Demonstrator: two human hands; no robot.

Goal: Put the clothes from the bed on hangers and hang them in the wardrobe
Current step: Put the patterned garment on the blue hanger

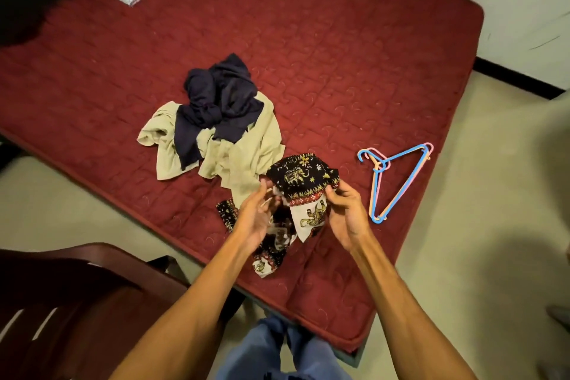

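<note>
The red quilted mattress (339, 49) fills most of the view, with both bare forearms entering from 6 o'clock. The right hand (347, 214) is pinched closed on the elephant-print garment (303, 179) (black ground, gold motifs, white hem panel), thumb on top of the fabric's right edge. The left hand (257, 219) is at the garment's left edge with fingers loosely curled and partly spread; motion blur prevents telling whether it actually grips the cloth. The garment is raised at its upper end, while its lower end trails down onto the mattress near the 6 o'clock edge. At 10 o'clock from the hands lies a beige garment (243, 151) with a navy garment (216, 102) crumpled on top of it, both on the mattress. At 3 o'clock from the hands, a stack of plastic hangers (396, 180) (blue, pink, orange) lies flat near the mattress edge, apart from the clothing. A dark wooden chair (71, 296) stands at 8 o'clock.
</note>
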